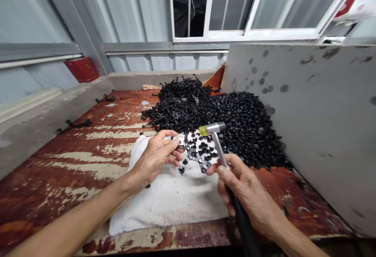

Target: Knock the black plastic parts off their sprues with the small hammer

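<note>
My right hand (243, 182) is wrapped round the handle of a small mallet (217, 147). The mallet's head has a yellow face on the left and a dark face on the right, raised above the cloth. Its forefinger reaches close to the lower end of a black jointed linkage (194, 157) with round rivets. My left hand (161, 149) is closed in a pinch at the linkage's left side, with a small black part (181, 147) at its fingertips. Several loose black flat-headed studs (207, 149) lie around the linkage on a folded white cloth (173, 202).
Behind the cloth rises a big heap of black studs (243, 120) and black link pieces (179, 108). A grey board (323, 112) walls off the right side. A red box (82, 69) sits at the back left. The worn red-brown tabletop (73, 147) has peeling patches.
</note>
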A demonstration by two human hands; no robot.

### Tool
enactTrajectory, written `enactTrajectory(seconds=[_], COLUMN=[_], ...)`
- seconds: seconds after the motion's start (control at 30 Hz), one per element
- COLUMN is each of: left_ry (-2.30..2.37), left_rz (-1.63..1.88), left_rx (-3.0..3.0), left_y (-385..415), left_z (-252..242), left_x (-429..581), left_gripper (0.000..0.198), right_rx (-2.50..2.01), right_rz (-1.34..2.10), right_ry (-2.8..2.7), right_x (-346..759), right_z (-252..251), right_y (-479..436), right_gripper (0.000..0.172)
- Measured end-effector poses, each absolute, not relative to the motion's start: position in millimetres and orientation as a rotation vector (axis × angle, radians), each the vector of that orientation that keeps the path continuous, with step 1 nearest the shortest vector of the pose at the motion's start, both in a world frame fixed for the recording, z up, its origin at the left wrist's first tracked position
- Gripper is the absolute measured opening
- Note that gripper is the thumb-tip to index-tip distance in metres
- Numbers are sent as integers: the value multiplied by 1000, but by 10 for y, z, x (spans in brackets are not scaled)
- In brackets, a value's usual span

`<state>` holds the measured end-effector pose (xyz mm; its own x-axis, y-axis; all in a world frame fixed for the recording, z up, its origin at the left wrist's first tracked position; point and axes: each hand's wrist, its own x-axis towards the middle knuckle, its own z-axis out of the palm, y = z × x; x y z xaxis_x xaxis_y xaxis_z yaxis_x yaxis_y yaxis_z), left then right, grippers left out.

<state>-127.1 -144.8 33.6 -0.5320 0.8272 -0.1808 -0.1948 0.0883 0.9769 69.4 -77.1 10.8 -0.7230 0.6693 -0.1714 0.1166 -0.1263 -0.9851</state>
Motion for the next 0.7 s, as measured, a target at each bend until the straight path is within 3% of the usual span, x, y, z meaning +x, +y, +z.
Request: enactTrajectory(seconds=[0.17,0.37,0.53,0.7], left_ry=[1417,1166,1202,1367], left_rz=[1538,1153,1106,1227], left_rx=[579,506,517,436], left_y=[-1739,-1978,-1977,-2138], left_z=[232,273,208,217], left_x=[-1159,-1284,-1246,-1416], left_gripper=[47,53,39,40], right_rx=[-750,-601,-479,-561], right_rz=[1786,1857,1827,1733], right_ry=[-1799,-1945,-2049,-2182], right_x=[570,566,456,473], right_z=[120,87,110,80], right_y=[-814,-884,-975,-948], right_gripper=[25,20,18,12])
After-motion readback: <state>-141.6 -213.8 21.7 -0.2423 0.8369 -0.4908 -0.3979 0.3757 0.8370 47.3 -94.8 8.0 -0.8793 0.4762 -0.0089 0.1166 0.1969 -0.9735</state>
